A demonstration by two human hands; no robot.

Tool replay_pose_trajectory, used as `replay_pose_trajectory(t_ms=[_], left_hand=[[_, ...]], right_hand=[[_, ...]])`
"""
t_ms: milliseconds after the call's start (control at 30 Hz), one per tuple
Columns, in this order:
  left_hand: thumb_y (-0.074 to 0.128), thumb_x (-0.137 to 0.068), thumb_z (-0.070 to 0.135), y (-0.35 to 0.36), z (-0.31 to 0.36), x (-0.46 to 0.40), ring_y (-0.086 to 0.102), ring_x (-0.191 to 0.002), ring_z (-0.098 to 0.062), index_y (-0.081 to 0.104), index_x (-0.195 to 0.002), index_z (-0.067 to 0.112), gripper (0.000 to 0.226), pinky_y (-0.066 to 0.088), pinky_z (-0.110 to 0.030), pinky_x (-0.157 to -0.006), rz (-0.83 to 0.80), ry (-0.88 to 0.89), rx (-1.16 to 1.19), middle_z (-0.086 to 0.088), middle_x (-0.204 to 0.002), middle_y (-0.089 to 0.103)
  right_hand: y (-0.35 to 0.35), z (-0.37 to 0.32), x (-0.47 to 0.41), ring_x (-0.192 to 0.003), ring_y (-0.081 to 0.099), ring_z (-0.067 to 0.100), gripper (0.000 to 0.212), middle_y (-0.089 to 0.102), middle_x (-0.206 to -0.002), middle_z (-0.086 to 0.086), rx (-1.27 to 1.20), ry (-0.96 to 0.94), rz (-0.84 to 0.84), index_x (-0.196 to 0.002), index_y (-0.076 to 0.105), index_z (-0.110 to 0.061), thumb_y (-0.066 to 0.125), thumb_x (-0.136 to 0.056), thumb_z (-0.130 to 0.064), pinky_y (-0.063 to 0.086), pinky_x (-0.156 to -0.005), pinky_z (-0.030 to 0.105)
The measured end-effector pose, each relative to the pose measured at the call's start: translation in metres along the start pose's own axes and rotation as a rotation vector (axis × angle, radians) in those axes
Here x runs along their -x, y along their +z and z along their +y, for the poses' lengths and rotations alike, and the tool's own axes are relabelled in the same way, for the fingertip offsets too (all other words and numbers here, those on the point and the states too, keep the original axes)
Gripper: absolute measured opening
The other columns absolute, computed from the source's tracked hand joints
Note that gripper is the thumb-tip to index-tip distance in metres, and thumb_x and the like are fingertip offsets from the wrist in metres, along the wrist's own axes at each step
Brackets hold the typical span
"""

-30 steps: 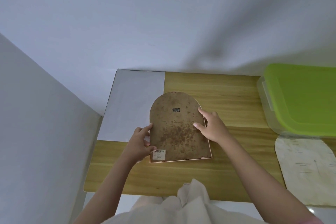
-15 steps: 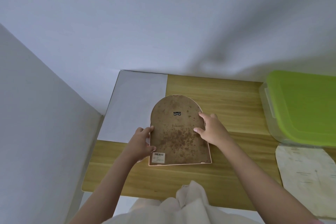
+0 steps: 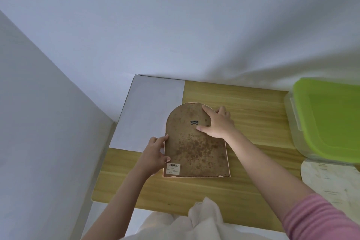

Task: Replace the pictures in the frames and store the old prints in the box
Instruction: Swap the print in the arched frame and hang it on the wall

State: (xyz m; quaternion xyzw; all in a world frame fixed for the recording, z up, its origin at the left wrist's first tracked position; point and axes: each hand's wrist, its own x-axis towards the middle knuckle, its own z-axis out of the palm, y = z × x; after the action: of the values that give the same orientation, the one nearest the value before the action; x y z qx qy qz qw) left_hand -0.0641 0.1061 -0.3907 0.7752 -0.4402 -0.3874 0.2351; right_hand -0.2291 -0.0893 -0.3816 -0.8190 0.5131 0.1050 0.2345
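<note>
Arched frame (image 3: 195, 142) lies face down on the wooden surface (image 3: 253, 115), mottled brown backing board up, flat bottom edge toward me. Small metal hanger (image 3: 194, 122) sits just left of my right thumb. Barcode sticker (image 3: 173, 168) at the lower left corner, directly under my left thumb.

Left hand (image 3: 153, 157): fingers curled around the frame's left edge, thumb tip pressing on the backing, the other fingers wrapped at the rim. I cannot tell how far they reach beneath. So, pinching the frame's side.

Right hand (image 3: 218, 122): fingers spread flat on the upper right of the backing, index toward the top of the arch, thumb below the hanger; outer fingers hang past the curved edge. Pressing down, not gripping. Pink ribbed sleeve (image 3: 319, 218) on this arm.

White sheet (image 3: 152, 111) lies beyond my left fingers, its right edge tucked under the frame's left side.

Well to the right of my right fingers: clear box with green lid (image 3: 329, 117), lid on. Just nearer than it, an arch-shaped pale print (image 3: 331, 183), stained, flat on the surface.

White cloth (image 3: 202, 218) bunched at the near edge.
</note>
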Motion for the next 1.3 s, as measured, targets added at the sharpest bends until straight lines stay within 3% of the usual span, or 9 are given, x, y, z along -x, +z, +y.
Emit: replay_pose_trajectory(t_ms=[333, 533, 833, 1000, 1167, 1233, 1300], left_hand=[[0.067, -0.081, 0.005, 0.002, -0.005, 0.002, 0.058, -0.075, -0.007, 0.034, -0.142, 0.022, 0.071, 0.049, -0.009, -0.063, 0.022, 0.028, 0.036, 0.001, -0.113, 0.040], [0.067, -0.081, 0.004, 0.003, -0.006, 0.001, 0.058, -0.075, -0.007, 0.035, -0.141, 0.022, 0.071, 0.049, -0.010, -0.064, 0.027, 0.024, 0.042, 0.002, -0.112, 0.040], [0.067, -0.081, 0.004, 0.003, -0.007, 0.001, 0.058, -0.075, -0.007, 0.035, -0.141, 0.022, 0.071, 0.050, -0.011, -0.065, 0.035, 0.029, 0.044, 0.001, -0.112, 0.041], [0.067, -0.081, 0.003, 0.004, -0.004, 0.001, 0.057, -0.074, -0.007, 0.035, -0.142, 0.022, 0.071, 0.050, -0.012, -0.066, 0.038, 0.022, 0.042, 0.001, -0.113, 0.040], [0.065, -0.082, 0.002, 0.004, -0.001, 0.003, 0.054, -0.077, -0.007, 0.032, -0.142, 0.022, 0.071, 0.050, -0.016, -0.071, 0.046, 0.005, 0.046, 0.001, -0.113, 0.039], [0.065, -0.082, 0.002, 0.005, 0.000, 0.004, 0.051, -0.085, -0.010, 0.033, -0.143, 0.021, 0.072, 0.051, -0.022, -0.080, 0.052, -0.004, 0.046, 0.001, -0.113, 0.038], [0.065, -0.081, 0.003, 0.005, 0.001, 0.004, 0.053, -0.084, -0.011, 0.034, -0.142, 0.022, 0.071, 0.051, -0.023, -0.080, 0.062, -0.016, 0.040, 0.001, -0.112, 0.039]], right_hand=[[-0.003, -0.010, -0.005, -0.127, 0.027, 0.031, 0.089, 0.023, -0.139, 0.011, 0.126, -0.024, -0.004, -0.145, 0.016, -0.036, 0.062, -0.074, -0.063, 0.037, -0.098, 0.046], [-0.013, -0.022, -0.018, -0.134, 0.016, 0.035, 0.086, 0.009, -0.150, 0.012, 0.221, -0.102, -0.178, -0.141, -0.002, -0.057, 0.060, -0.082, -0.054, 0.029, -0.105, 0.052], [-0.019, -0.029, -0.030, -0.136, 0.014, 0.037, 0.087, 0.004, -0.152, 0.009, 0.265, -0.080, -0.260, -0.138, 0.003, -0.061, 0.065, -0.077, -0.054, 0.032, -0.104, 0.056], [-0.010, -0.020, -0.023, -0.136, 0.013, 0.034, 0.083, 0.009, -0.151, 0.009, 0.136, -0.083, -0.180, -0.141, 0.010, -0.057, 0.065, -0.079, -0.052, 0.038, -0.102, 0.050], [0.020, 0.015, 0.016, -0.130, 0.029, 0.027, 0.071, 0.031, -0.140, 0.007, -0.154, -0.074, 0.136, -0.142, 0.032, -0.038, 0.060, -0.080, -0.058, 0.040, -0.101, 0.044], [0.033, 0.029, 0.036, -0.126, 0.033, 0.027, 0.070, 0.036, -0.136, 0.007, -0.178, -0.056, 0.198, -0.142, 0.036, -0.033, 0.060, -0.080, -0.057, 0.039, -0.101, 0.043], [0.042, 0.040, 0.057, -0.122, 0.037, 0.027, 0.070, 0.040, -0.132, 0.006, -0.202, -0.014, 0.239, -0.140, 0.040, -0.030, 0.062, -0.079, -0.055, 0.039, -0.100, 0.042]])
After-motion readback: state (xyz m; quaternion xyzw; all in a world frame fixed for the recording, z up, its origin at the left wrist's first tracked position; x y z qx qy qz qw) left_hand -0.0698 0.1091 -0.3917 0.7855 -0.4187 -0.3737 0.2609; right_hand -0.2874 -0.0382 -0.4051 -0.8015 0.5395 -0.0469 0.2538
